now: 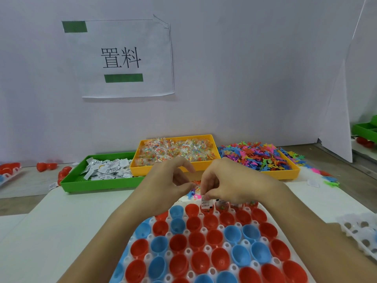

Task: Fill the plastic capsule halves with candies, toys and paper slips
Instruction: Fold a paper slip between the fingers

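Head view shows the right hand [226, 180] pinching a paper slip [205, 203] over a red cup in the far row of the holder tray [204, 247]. Left hand [173, 182] looks loosely curled around small toys. Most capsule halves [195, 240] look empty, so lots is left.

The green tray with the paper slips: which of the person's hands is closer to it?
Left. The left hand hovers just right of the green tray; the right hand is farther right, holding a paper slip over the capsule halves.
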